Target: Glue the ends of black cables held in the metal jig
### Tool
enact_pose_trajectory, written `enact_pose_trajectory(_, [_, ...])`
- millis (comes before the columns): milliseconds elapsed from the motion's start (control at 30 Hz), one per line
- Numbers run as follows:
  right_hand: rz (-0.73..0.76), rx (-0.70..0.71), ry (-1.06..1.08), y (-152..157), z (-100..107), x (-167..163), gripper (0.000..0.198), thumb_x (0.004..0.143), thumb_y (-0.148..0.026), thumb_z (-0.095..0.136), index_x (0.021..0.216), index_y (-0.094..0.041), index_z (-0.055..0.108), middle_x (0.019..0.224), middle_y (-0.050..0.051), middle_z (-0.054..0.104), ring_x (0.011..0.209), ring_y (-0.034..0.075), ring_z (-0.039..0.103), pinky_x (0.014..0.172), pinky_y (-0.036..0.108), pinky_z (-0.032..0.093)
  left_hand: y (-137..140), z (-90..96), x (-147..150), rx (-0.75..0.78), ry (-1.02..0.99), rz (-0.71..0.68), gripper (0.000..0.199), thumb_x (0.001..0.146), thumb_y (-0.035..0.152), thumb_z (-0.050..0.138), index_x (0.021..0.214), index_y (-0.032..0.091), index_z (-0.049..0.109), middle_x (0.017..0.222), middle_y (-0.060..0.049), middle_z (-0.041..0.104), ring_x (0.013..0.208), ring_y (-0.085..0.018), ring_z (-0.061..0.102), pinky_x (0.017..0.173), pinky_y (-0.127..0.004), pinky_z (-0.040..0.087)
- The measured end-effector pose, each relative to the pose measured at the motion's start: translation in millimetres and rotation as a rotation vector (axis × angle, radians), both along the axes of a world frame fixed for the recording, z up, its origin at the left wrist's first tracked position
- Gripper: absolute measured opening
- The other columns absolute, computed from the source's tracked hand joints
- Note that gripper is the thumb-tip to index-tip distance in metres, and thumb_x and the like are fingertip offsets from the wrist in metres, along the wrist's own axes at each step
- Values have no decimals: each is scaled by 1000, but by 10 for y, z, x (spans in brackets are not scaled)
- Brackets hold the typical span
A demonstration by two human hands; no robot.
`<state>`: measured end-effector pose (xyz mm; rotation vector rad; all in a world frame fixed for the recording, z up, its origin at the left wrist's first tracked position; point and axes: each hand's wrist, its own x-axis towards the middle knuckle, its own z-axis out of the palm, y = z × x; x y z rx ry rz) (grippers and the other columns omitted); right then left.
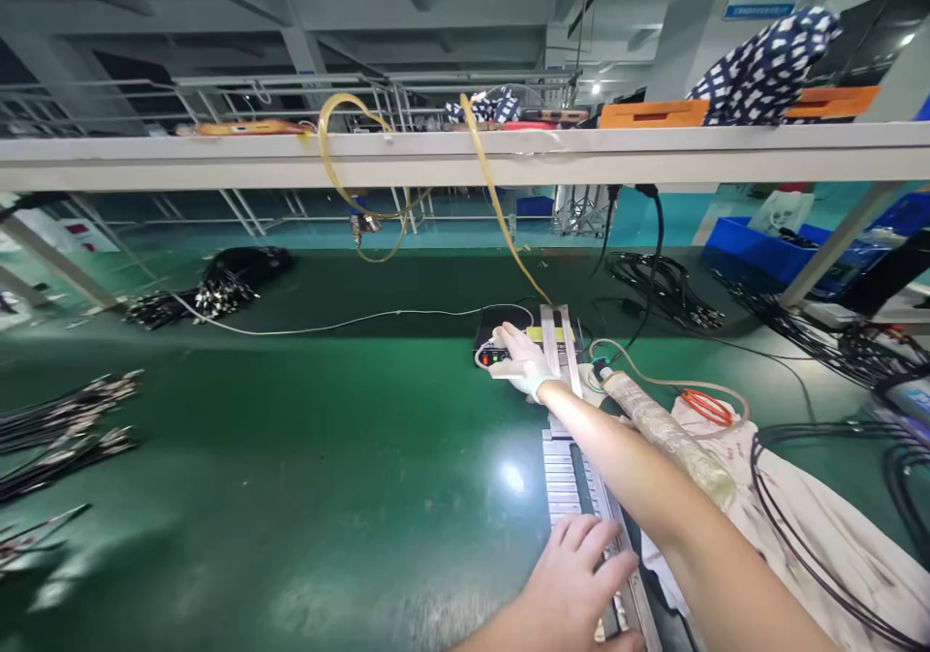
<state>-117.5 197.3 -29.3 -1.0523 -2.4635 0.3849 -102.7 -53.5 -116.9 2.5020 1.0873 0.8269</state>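
Observation:
My left hand (573, 579) rests, fingers apart, on a long slotted metal fixture (559, 478) lying lengthwise on the green bench. My right hand (521, 359), in a white glove, stretches forward with its fingers extended over the front of a black control box (490, 327). A small red light and a green light show on that box beside the hand; whether the fingers touch its controls I cannot tell. Metal bars (559, 337) lie across the box's right side. Right of my forearm is a wrapped cylindrical tool (665, 429) with a cord.
A white cloth (806, 526) lies at right under black cables. Cable bundles lie at left (65, 415) and far right (821, 337). A shelf (436, 160) spans the back, with a yellow hose (490, 187) hanging down. A blue bin (756, 255) stands at back right.

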Motion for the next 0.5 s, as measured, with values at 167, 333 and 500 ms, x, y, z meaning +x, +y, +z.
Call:
enact_pose_trajectory(167, [-87, 39, 50, 12, -169, -64, 51, 94, -40, 59, 140, -21, 46, 150, 12, 41, 132, 31, 45, 108, 56, 40, -50, 114, -20, -80, -57, -3, 60, 83, 54, 60, 133, 22, 50, 139, -13, 52, 122, -30, 48, 103, -47, 40])
enact_pose_trajectory(333, [-118, 150, 14, 61, -116, -167, 52, 93, -40, 61, 139, -20, 48, 150, 12, 39, 135, 32, 42, 109, 58, 37, -54, 129, -23, -63, -62, -2, 59, 84, 54, 59, 132, 22, 50, 136, -12, 53, 121, -30, 49, 103, -45, 39])
enact_pose_trajectory(500, [-36, 279, -80, 28, -4, -314, 48, 93, -41, 60, 135, -19, 51, 142, 11, 48, 128, 30, 48, 106, 56, 41, 31, -77, 4, 37, 11, 3, 60, 84, 58, 60, 131, 21, 52, 126, -13, 58, 116, -30, 51, 98, -43, 42])
